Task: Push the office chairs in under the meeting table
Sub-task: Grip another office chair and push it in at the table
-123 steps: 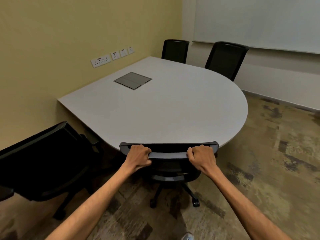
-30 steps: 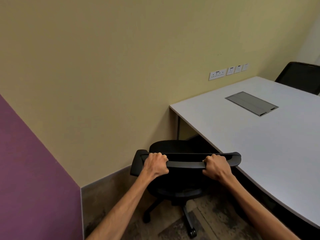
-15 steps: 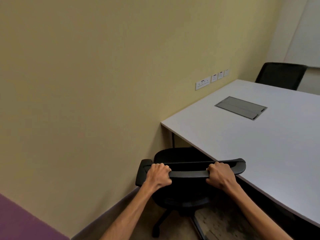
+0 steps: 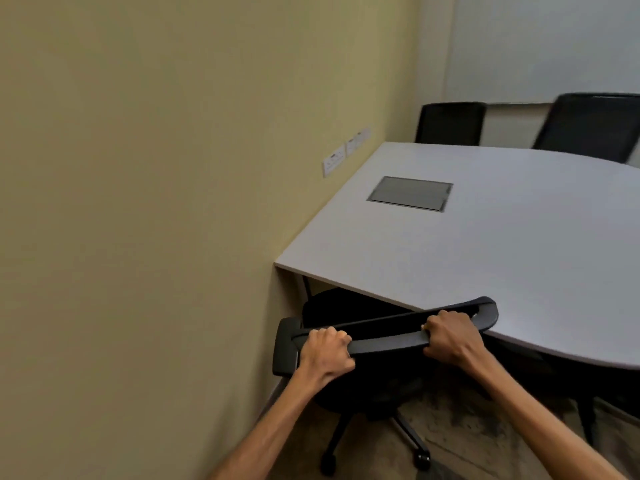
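Observation:
A black office chair point(image 4: 384, 336) stands at the near left corner of the grey meeting table point(image 4: 502, 244), close to the yellow wall. Its seat reaches partly under the table edge and the right end of its backrest top overlaps the tabletop. My left hand point(image 4: 325, 351) grips the top bar of the backrest near its left end. My right hand point(image 4: 450, 336) grips the same bar near its right end. Its wheeled base point(image 4: 374, 445) shows below my arms.
Two more black chairs point(image 4: 450, 123) point(image 4: 588, 124) stand at the table's far side below a whiteboard point(image 4: 540, 46). A grey cable hatch point(image 4: 410, 192) is set in the tabletop. Wall sockets point(image 4: 343, 152) sit on the yellow wall. Patterned carpet point(image 4: 460, 427) covers the floor.
The view has swung right since the earlier frames. The chair has turned and moved toward the table, its backrest's right end now over the table edge. Both hands keep their grip.

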Available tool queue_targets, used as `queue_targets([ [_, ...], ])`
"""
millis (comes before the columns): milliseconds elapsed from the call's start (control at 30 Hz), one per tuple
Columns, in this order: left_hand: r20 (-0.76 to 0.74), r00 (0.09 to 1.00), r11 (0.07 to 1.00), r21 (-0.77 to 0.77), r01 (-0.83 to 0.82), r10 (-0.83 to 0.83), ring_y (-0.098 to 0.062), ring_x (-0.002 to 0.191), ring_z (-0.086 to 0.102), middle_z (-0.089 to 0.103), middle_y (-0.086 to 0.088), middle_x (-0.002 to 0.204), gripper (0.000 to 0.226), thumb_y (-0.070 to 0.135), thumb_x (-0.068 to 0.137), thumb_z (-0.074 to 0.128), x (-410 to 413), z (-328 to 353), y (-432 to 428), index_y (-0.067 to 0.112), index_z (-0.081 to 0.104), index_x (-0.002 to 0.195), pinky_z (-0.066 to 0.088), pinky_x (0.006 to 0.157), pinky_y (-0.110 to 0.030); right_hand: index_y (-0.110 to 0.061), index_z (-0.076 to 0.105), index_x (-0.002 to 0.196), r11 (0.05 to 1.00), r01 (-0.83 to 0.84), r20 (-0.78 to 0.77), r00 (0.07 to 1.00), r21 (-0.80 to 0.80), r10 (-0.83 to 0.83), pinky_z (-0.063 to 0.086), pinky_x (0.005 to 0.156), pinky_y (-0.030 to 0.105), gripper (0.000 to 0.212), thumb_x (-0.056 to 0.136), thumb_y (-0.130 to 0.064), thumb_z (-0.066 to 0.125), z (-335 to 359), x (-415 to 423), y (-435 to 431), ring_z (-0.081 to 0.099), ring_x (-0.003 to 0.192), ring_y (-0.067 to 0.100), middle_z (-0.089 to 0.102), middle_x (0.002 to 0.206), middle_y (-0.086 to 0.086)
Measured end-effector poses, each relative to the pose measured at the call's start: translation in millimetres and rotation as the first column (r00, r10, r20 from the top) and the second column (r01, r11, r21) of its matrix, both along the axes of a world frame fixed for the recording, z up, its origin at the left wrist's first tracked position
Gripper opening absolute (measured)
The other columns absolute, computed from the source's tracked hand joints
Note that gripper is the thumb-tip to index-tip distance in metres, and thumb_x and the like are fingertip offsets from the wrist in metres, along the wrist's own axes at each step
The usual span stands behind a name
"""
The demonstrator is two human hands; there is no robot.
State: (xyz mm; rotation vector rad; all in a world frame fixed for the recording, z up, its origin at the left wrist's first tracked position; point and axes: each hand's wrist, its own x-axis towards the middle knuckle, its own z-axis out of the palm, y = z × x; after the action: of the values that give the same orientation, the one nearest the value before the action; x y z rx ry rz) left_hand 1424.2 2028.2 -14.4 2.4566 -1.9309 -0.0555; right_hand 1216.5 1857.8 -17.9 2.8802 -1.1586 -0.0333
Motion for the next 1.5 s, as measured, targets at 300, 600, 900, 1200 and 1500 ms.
queue_targets([
  [300,0.046,0.970,0.971,-0.023,0.240,-0.239,-0.025,0.075,0.064,0.068,-0.007,0.079,0.027,0.030,0.081,0.051,74.2,-7.0,-14.8,0.013,0.071,0.086,0.051,0.074,-0.035,-0.023,0.055,0.059,0.971,0.235,0.034,0.972,-0.043,-0.233,0.027,0.055,0.028,0.019,0.066,-0.041,0.057,-9.4,34.2,46.7,0.046,0.050,0.017,0.044,0.052,-0.004],
  [600,0.099,0.912,0.915,-0.037,0.403,-0.398,-0.028,0.070,0.064,0.069,-0.007,0.073,0.030,0.036,0.081,0.052,154.0,-11.7,-61.0,0.013,0.071,0.081,0.038,0.062,-0.032,-0.018,0.064,0.067,0.928,0.372,0.064,0.926,-0.003,-0.371,0.032,0.058,0.029,0.021,0.067,-0.039,0.057,-7.1,98.4,62.1,0.057,0.057,0.023,0.062,0.063,0.001],
  [900,0.129,0.870,0.876,-0.025,0.482,-0.476,-0.032,0.075,0.065,0.068,-0.011,0.075,0.032,0.036,0.090,0.050,197.2,-7.1,-137.8,0.012,0.070,0.080,0.037,0.065,-0.035,-0.021,0.045,0.062,0.893,0.449,0.118,0.885,0.038,-0.450,0.024,0.051,0.028,0.024,0.074,-0.037,0.058,-1.1,138.2,29.1,0.025,0.042,0.011,0.029,0.050,-0.008],
  [1200,0.124,0.856,0.863,0.011,0.504,-0.502,-0.032,0.080,0.065,0.070,-0.008,0.082,0.030,0.034,0.092,0.051,198.6,-5.4,-210.8,0.013,0.072,0.088,0.038,0.068,-0.034,-0.020,0.046,0.060,0.852,0.515,0.124,0.843,0.094,-0.523,0.020,0.046,0.026,0.024,0.075,-0.033,0.059,0.2,146.1,-25.6,0.029,0.042,0.010,0.035,0.049,-0.007],
  [1500,0.096,0.853,0.858,0.030,0.512,-0.513,-0.027,0.060,0.060,0.060,-0.005,0.058,0.031,0.037,0.078,0.056,190.8,-4.1,-236.7,0.010,0.066,0.067,0.046,0.060,-0.034,-0.021,0.049,0.062,0.848,0.522,0.153,0.834,0.090,-0.530,0.017,0.047,0.025,0.021,0.073,-0.034,0.061,-4.2,136.8,-61.9,0.028,0.042,0.008,0.034,0.048,-0.009],
])
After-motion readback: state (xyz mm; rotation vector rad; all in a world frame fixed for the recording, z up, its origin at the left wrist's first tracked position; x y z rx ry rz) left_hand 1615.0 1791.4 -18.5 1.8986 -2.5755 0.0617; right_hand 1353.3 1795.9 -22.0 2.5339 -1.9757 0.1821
